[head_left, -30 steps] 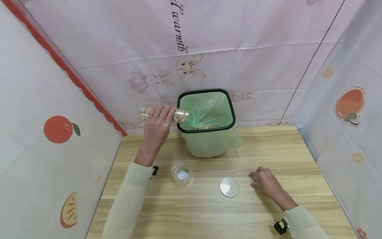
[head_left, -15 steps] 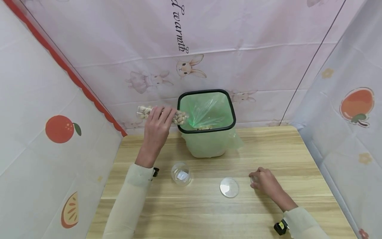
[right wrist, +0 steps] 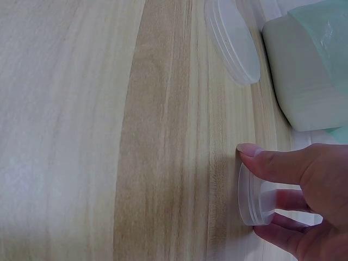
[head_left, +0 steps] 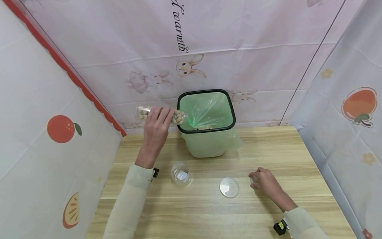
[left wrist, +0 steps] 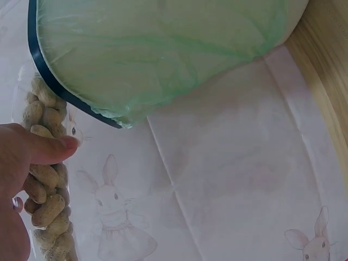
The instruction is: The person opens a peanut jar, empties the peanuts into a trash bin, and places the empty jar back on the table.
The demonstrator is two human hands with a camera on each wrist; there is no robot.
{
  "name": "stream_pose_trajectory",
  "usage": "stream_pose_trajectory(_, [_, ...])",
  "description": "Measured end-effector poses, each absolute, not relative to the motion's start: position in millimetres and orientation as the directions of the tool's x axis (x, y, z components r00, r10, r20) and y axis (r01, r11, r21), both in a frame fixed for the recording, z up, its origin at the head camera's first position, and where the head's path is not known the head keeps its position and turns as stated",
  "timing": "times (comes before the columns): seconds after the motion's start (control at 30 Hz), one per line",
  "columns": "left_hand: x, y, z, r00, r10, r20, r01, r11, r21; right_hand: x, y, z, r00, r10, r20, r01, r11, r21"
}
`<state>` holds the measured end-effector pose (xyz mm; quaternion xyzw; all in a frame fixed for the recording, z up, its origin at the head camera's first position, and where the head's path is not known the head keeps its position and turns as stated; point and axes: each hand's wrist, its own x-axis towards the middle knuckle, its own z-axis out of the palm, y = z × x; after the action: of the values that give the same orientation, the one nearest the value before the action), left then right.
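Observation:
My left hand (head_left: 156,127) grips a clear jar (head_left: 179,118) of peanuts round its middle. The jar lies nearly level, its right end at the left rim of a bin (head_left: 209,145) that has a black rim and a green bag. In the left wrist view, unshelled peanuts (left wrist: 48,211) fill the jar, and my thumb lies across it. Down on the table, my right hand (head_left: 268,183) holds a small clear lid (right wrist: 251,198) by its edge between thumb and fingers. Some peanuts (head_left: 204,127) show inside the bin.
A larger clear round lid (head_left: 229,187) lies on the wooden table (head_left: 197,215), left of my right hand. Below the bin stands a clear open container (head_left: 180,177) with something white in it. Printed cloth walls (head_left: 253,59) enclose the back and sides.
The jar has shifted slightly left, and its right end has dipped a little at the bin's rim. My right hand stays in place with the small lid.

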<state>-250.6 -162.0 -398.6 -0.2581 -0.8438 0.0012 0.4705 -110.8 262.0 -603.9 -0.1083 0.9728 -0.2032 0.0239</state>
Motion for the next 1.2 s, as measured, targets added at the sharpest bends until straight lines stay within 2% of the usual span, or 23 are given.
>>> stream_pose_trajectory(0.17, [-250.7, -161.9, -399.6, -0.407, 0.422, 0.811, 0.440, 0.868, -0.231, -111.0, 261.8, -603.5, -0.977, -0.214, -0.014, -0.191, 0.896, -0.402])
stream_pose_trajectory(0.33, [-250.6, -161.6, -400.4, -0.414, 0.398, 0.819, 0.436, 0.876, -0.205, -110.4, 261.6, -603.3, -0.977, -0.214, -0.016, -0.189, 0.894, -0.406])
stream_pose_trajectory(0.47, [-249.6, -161.9, -399.6, -0.462, 0.369, 0.806, 0.433, 0.887, -0.158, -110.4, 261.6, -603.4, -0.976, -0.218, -0.014, -0.193, 0.892, -0.410])
stream_pose_trajectory(0.6, [-247.7, -163.0, -397.4, -0.545, 0.318, 0.776, 0.457, 0.888, -0.043, -110.3, 261.5, -603.8, -0.976, -0.218, -0.013, -0.193, 0.892, -0.409])
stream_pose_trajectory(0.73, [-246.5, -163.3, -395.7, -0.602, 0.266, 0.753, 0.472, 0.879, 0.067, -110.3, 261.7, -604.2, -0.976, -0.220, -0.012, -0.196, 0.893, -0.406])
stream_pose_trajectory(1.03, [-244.9, -162.3, -393.7, -0.643, 0.220, 0.733, 0.486, 0.857, 0.169, -110.9, 262.2, -604.0, -0.976, -0.215, -0.024, -0.188, 0.895, -0.404])
stream_pose_trajectory(1.2, [-246.1, -160.8, -393.4, -0.617, 0.251, 0.746, 0.485, 0.868, 0.109, -111.4, 262.3, -603.9, -0.977, -0.214, -0.020, -0.188, 0.894, -0.406])
